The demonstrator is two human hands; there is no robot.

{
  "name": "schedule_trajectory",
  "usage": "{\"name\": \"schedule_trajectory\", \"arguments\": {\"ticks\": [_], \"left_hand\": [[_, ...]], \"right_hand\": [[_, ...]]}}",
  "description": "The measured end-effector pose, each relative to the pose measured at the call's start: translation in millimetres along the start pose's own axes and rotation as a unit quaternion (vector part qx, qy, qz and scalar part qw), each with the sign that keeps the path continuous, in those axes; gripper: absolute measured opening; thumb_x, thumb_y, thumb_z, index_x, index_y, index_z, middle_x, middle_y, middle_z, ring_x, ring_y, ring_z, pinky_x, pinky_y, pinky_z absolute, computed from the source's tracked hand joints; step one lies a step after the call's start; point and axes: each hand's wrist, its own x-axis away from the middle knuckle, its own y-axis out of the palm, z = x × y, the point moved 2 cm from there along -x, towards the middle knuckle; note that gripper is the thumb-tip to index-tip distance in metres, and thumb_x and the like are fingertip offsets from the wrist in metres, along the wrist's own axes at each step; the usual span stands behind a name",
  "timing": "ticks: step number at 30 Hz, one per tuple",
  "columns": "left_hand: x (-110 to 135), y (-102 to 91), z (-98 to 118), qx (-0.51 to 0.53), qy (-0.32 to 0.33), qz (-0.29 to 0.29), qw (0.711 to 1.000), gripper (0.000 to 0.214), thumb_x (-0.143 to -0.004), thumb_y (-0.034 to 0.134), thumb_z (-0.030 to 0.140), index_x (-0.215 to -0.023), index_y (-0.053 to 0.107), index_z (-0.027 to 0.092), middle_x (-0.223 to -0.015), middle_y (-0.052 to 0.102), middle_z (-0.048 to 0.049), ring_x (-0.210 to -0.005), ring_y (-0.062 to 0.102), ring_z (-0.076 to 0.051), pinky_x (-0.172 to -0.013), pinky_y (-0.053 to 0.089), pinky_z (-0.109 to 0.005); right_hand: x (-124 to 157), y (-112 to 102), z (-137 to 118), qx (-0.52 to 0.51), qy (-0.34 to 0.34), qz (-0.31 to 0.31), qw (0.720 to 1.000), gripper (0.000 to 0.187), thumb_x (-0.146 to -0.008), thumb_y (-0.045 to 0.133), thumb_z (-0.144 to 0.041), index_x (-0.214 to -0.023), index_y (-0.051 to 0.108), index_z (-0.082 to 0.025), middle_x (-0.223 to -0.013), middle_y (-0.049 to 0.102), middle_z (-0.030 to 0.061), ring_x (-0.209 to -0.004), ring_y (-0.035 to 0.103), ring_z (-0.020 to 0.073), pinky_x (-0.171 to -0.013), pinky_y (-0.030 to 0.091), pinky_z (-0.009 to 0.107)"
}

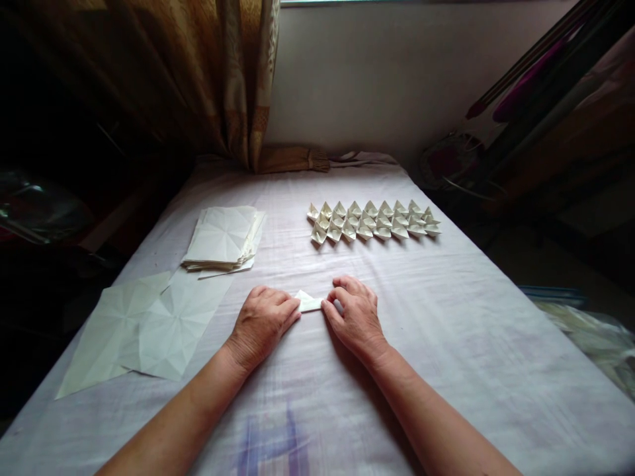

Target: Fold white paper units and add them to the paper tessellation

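Head-worn view, forward and downward

Left grip lies palm-down, right grip bends its fingers (both forearms angling inward).

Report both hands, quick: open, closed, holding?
Left hand: closed, holding the left end of the small folded paper.
Right hand: closed, thumb and finger at its right end.

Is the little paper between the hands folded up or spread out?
Folded up: the little paper between the left hand and right hand shows a narrow band with a pointed peak above it.
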Motion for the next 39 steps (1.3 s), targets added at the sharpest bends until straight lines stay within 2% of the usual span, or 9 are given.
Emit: {"name": "schedule_trajectory", "arguments": {"ticks": [6, 11, 17, 22, 27, 30, 33, 36, 39], "left_hand": [[-0.4, -0.3, 5.1, -0.073, 0.059, 0.022, 0.995, 0.018, -0.095, 0.049, 0.019, -0.087, 0.065, 0.018, -0.076, 0.068, -0.0048, -0.071, 0.059, -0.02, -0.075, 0.038, -0.035], [-1.2, 1.4, 6.7, -0.084, 0.052, 0.048, 0.994, 0.021, -0.092, 0.047, 0.012, -0.079, 0.062, 0.017, -0.07, 0.065, -0.0051, -0.068, 0.057, -0.019, -0.071, 0.038, -0.034], [2.4, 0.0, 9.9, -0.074, 0.021, 0.062, 0.995, 0.017, -0.089, 0.048, 0.014, -0.08, 0.062, 0.018, -0.072, 0.065, -0.004, -0.071, 0.06, -0.019, -0.073, 0.043, -0.033], [10.7, -2.5, 15.5, 0.077, -0.087, 0.083, 0.99, 0.02, -0.091, 0.045, 0.02, -0.087, 0.064, 0.021, -0.082, 0.07, -0.003, -0.075, 0.063, -0.017, -0.074, 0.046, -0.029], [15.9, 4.2, 19.8, 0.275, -0.19, 0.067, 0.94, 0.024, -0.092, 0.043, 0.029, -0.088, 0.066, 0.022, -0.078, 0.069, 0.0005, -0.071, 0.062, -0.014, -0.068, 0.046, -0.023], [17.7, 9.0, 23.0, 0.358, -0.207, 0.056, 0.909, 0.026, -0.091, 0.045, 0.034, -0.086, 0.067, 0.021, -0.07, 0.066, 0.0015, -0.064, 0.06, -0.014, -0.063, 0.045, -0.023], [18.9, 11.3, 26.8, 0.411, -0.197, 0.045, 0.889, 0.026, -0.088, 0.049, 0.035, -0.084, 0.069, 0.02, -0.072, 0.067, 0.0006, -0.068, 0.061, -0.015, -0.066, 0.046, -0.023], [18.7, 13.6, 27.3, 0.48, -0.207, 0.043, 0.851, 0.024, -0.085, 0.056, 0.038, -0.087, 0.071, 0.019, -0.078, 0.07, -0.001, -0.073, 0.061, -0.015, -0.07, 0.046, -0.024], [16.5, 18.4, 24.4, 0.525, -0.235, 0.047, 0.816, 0.03, -0.081, 0.06, 0.044, -0.084, 0.069, 0.016, -0.073, 0.066, -0.0012, -0.065, 0.057, -0.014, -0.061, 0.044, -0.023]], "right_hand": [[1.2, -0.1, 6.6, -0.056, -0.032, 0.033, 0.997, 0.021, -0.083, 0.053, -0.017, -0.098, 0.067, -0.021, -0.117, 0.066, 0.0094, -0.115, 0.057, 0.025, -0.099, 0.038, 0.046], [2.3, 0.5, 3.5, -0.075, -0.109, 0.025, 0.991, 0.035, -0.079, 0.061, -0.02, -0.114, 0.065, -0.022, -0.123, 0.064, 0.0099, -0.12, 0.054, 0.0254, -0.102, 0.039, 0.045], [-1.4, 0.0, 1.2, -0.132, -0.117, 0.042, 0.983, 0.008, -0.084, 0.061, -0.024, -0.087, 0.069, -0.023, -0.105, 0.072, 0.0073, -0.103, 0.064, 0.0229, -0.092, 0.047, 0.042], [1.3, -5.4, -5.2, -0.24, -0.063, 0.012, 0.969, 0.015, -0.086, 0.055, -0.028, -0.078, 0.065, -0.022, -0.08, 0.072, 0.0031, -0.073, 0.066, 0.0175, -0.069, 0.052, 0.03], [3.9, -6.7, -12.2, -0.306, -0.025, -0.006, 0.952, 0.012, -0.081, 0.056, -0.03, -0.083, 0.063, -0.021, -0.081, 0.068, 0.0022, -0.074, 0.063, 0.0161, -0.067, 0.05, 0.027], [3.1, -2.7, -14.1, -0.397, 0.009, -0.041, 0.917, 0.021, -0.077, 0.063, -0.037, -0.09, 0.063, -0.021, -0.08, 0.067, 0.0008, -0.072, 0.062, 0.0154, -0.068, 0.05, 0.027], [2.5, 3.1, -14.7, -0.462, 0.043, -0.059, 0.884, 0.023, -0.077, 0.062, -0.042, -0.075, 0.062, -0.02, -0.065, 0.06, -0.0019, -0.06, 0.056, 0.0131, -0.062, 0.047, 0.026], [2.7, 7.7, -14.6, -0.469, 0.053, -0.05, 0.88, 0.026, -0.077, 0.062, -0.043, -0.068, 0.059, -0.019, -0.06, 0.057, -0.0028, -0.056, 0.051, 0.0119, -0.058, 0.044, 0.025], [3.5, 13.0, -14.0, -0.469, 0.056, -0.052, 0.88, 0.027, -0.076, 0.064, -0.044, -0.067, 0.06, -0.018, -0.057, 0.055, -0.0033, -0.054, 0.049, 0.0113, -0.056, 0.042, 0.025]]}}
